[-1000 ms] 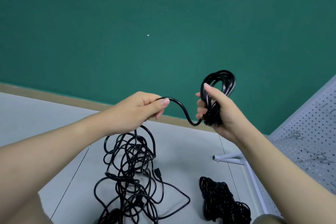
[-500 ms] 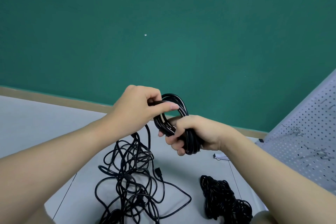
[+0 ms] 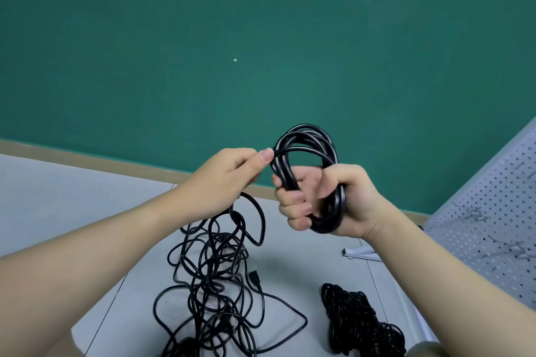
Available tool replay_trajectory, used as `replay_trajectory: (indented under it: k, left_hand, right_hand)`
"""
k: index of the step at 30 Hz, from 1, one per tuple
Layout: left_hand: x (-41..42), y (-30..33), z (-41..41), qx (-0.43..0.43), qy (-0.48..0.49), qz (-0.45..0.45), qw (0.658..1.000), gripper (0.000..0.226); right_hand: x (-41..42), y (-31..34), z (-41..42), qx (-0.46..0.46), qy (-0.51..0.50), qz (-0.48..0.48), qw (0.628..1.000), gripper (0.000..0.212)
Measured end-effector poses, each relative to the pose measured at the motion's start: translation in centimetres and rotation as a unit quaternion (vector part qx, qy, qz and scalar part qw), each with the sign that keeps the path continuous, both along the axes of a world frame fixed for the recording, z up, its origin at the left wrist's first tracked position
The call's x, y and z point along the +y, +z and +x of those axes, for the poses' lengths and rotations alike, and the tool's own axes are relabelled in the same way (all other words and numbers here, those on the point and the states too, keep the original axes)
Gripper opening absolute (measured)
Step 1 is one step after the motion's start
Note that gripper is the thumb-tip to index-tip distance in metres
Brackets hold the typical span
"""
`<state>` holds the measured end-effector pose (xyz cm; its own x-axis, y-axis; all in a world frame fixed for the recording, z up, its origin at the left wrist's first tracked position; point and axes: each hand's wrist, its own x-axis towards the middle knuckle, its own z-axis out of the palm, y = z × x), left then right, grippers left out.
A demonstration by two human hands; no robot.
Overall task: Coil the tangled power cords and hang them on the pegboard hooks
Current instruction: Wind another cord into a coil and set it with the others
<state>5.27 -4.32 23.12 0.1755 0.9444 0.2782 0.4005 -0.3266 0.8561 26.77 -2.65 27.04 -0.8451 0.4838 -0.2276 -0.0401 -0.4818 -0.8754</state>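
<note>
Raised since before, coil (image 3: 309, 153) sits gripped in right hand (image 3: 327, 200), apparently.

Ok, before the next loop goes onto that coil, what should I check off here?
1. Right hand grips the coil: ok.
2. Left hand pinches the loose cord: ok.
3. Cord below runs free of the tangled pile: not ok.
4. Coil loops lie together: ok.
5. Pegboard within reach: cannot tell.
6. Free hook on it: cannot tell.
</note>
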Motion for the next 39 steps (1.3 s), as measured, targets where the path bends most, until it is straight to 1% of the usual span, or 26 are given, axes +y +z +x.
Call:
replay_trajectory:
  k: [4,6,8,10,12,14,17,19,21,22,23,25,26,28,31,35,37,39]
  left_hand:
    - [-0.4,0.6,0.2,-0.015,-0.038,-0.043,0.998,0.06]
    - [-0.5,1.0,0.5,-0.046,-0.059,-0.057,0.996,0.059]
    - [-0.5,1.3,0.7,-0.065,-0.061,-0.071,0.994,0.059]
    - [-0.7,1.4,0.6,-0.052,-0.049,-0.094,0.993,0.061]
    - [-0.8,1.2,0.5,-0.043,-0.04,-0.113,0.992,0.058]
    - [-0.9,1.1,0.6,-0.038,-0.02,-0.095,0.995,0.054]
    - [-1.1,1.5,0.8,-0.059,0.007,-0.053,0.997,0.054]
    - [-1.4,2.1,0.9,-0.127,0.004,-0.064,0.99,0.055]
    - [-1.7,2.7,1.0,-0.195,-0.01,-0.109,0.975,0.053]
    - [-1.9,2.8,1.3,-0.213,-0.022,-0.13,0.968,0.053]
    - [-2.1,2.8,1.5,-0.222,-0.033,-0.15,0.963,0.053]
    - [-2.5,2.8,1.9,-0.231,-0.047,-0.179,0.955,0.055]
    - [-2.6,2.8,2.0,-0.235,-0.051,-0.188,0.952,0.055]
    - [-2.7,2.9,1.9,-0.243,-0.062,-0.199,0.947,0.057]
    - [-2.8,3.0,1.8,-0.236,-0.067,-0.208,0.947,0.059]
    - [-3.2,3.4,2.0,-0.21,-0.06,-0.235,0.947,0.066]
    - [-3.2,3.4,2.2,-0.185,-0.057,-0.259,0.946,0.069]
    - [-3.1,3.2,2.4,-0.163,-0.061,-0.282,0.944,0.073]
  right_hand:
    - [-0.2,0.7,0.1,0.102,-0.048,-0.043,0.993,0.05]
    - [-0.7,1.3,-0.3,0.166,-0.069,-0.073,0.981,0.048]
    - [-1.4,2.1,-0.7,0.218,-0.096,-0.1,0.966,0.047]
    - [-2.0,2.9,-0.8,0.255,-0.141,-0.114,0.95,0.046]
    - [-2.1,3.4,-0.5,0.272,-0.198,-0.13,0.933,0.045]
    - [-1.9,3.8,0.0,0.246,-0.244,-0.111,0.932,0.045]
    - [-1.8,3.8,-0.1,0.147,-0.266,-0.05,0.952,0.046]
    - [-1.8,3.0,-0.5,0.085,-0.244,-0.024,0.966,0.055]
    - [-2.0,2.2,-1.1,0.053,-0.194,0.005,0.98,0.071]
    - [-2.1,1.9,-1.4,0.047,-0.165,0.019,0.985,0.075]
    - [-2.2,1.7,-1.6,0.044,-0.135,0.036,0.989,0.074]
    - [-2.4,1.6,-2.2,0.037,-0.097,0.086,0.991,0.065]
    - [-2.6,1.6,-2.4,0.033,-0.093,0.105,0.99,0.062]
    - [-2.8,1.6,-2.7,0.031,-0.11,0.119,0.986,0.059]
    - [-2.9,1.6,-2.7,0.035,-0.163,0.13,0.977,0.041]
    - [-3.2,1.6,-2.9,0.056,-0.186,0.123,0.973,0.033]
    - [-3.3,1.6,-3.1,0.069,-0.196,0.122,0.971,0.035]
    - [-3.1,1.7,-3.1,0.069,-0.21,0.132,0.966,0.043]
